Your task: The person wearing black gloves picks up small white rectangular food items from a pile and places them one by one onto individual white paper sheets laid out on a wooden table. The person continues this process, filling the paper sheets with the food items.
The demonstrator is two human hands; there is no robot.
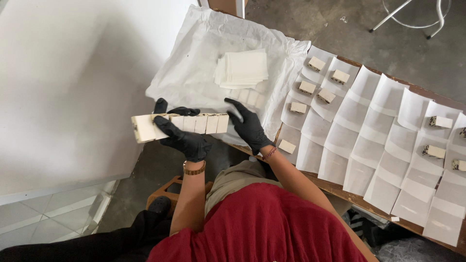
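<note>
Both my hands wear black gloves. My left hand [182, 136] grips a long row of cream-coloured rectangular bars [199, 123] held together, its fingers wrapped around the left part. My right hand [248, 127] presses against the right end of that row, over the near edge of a wooden table [335, 187]. A stack of white paper squares [242, 68] lies on a crumpled white sheet [194, 63] beyond my hands.
White paper sheets [369, 131] overlap across the table to the right, several bearing a single small cream bar [316, 63]. A white wall [63, 87] stands on the left. A white metal stand [417, 14] is on the grey floor at the back.
</note>
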